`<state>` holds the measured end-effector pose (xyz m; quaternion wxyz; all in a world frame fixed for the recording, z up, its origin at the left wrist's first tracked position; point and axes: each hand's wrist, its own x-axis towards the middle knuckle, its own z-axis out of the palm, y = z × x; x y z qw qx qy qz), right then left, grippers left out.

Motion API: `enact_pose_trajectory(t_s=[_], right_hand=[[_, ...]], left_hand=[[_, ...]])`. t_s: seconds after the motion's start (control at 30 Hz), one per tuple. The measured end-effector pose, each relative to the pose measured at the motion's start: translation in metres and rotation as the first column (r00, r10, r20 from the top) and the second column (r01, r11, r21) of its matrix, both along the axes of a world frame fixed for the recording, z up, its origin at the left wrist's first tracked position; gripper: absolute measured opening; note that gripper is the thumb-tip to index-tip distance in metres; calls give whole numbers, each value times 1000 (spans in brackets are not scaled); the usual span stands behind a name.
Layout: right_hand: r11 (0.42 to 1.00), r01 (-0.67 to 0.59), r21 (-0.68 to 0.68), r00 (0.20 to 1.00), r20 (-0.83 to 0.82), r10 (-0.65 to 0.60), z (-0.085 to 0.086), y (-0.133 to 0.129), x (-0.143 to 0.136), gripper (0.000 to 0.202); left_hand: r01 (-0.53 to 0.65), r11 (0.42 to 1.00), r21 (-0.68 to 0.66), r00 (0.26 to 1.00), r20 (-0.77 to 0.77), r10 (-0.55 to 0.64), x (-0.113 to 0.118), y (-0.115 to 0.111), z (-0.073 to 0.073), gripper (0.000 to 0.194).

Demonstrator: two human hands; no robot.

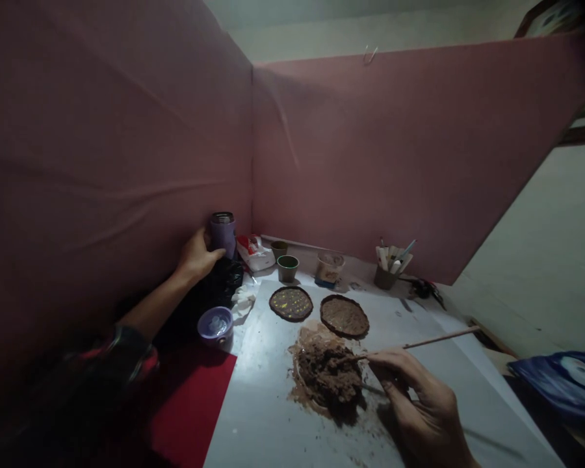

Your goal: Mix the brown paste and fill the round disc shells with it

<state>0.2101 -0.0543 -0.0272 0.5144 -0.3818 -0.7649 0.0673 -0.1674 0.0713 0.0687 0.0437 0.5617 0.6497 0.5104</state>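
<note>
My left hand (201, 257) reaches out to the purple tumbler (223, 234) by the pink wall, its thumb on the near side and its fingers partly hidden behind. The tumbler stands upright, its top dark. In my right hand (414, 396) a long thin stick (441, 338) is pinched between thumb and fingers. The stick's tip rests in a wet, lumpy brown mass (329, 374) on the white sheet. Beyond that mass lie two flat round brown pieces, one with yellow specks (291, 304) and one plain (344, 316), both with raised dark rims.
A purple cup (215, 327) stands left of the white sheet (268, 429), near crumpled white tissue (242, 299) and a black plastic bag (227, 276). At the back are a red-and-white packet (256, 253), a small green-lined cup (287, 268), a clear tub (330, 265) and a pen cup (385, 278).
</note>
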Motion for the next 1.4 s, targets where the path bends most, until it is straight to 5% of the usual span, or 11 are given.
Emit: enact_pose_trajectory(t_s=[0.2, 0.33, 0.47, 0.77, 1.13, 1.4], right_hand=[[1000, 15, 11, 1000, 9, -15, 3, -1, 0, 15], [999, 14, 30, 1000, 6, -15, 3, -2, 1, 16], [1000, 19, 22, 1000, 6, -19, 1, 0, 0, 15], [1000, 18, 24, 1000, 4, -19, 3, -1, 0, 13], [1000, -16, 1, 1000, -8, 16, 3, -2, 0, 14], [999, -45, 24, 999, -16, 45, 1, 0, -1, 16]], left_hand=[[149, 989, 11, 985, 85, -149, 12, -95, -37, 54], [22, 996, -86, 1000, 25, -20, 18, -130, -73, 73], [40, 980, -193, 999, 36, -33, 21, -136, -94, 89], [105, 960, -258, 991, 105, -81, 24, -123, -103, 93], [136, 963, -231, 971, 224, -84, 29, -130, -85, 86], [225, 973, -55, 868, 465, -174, 18, -111, -29, 82]])
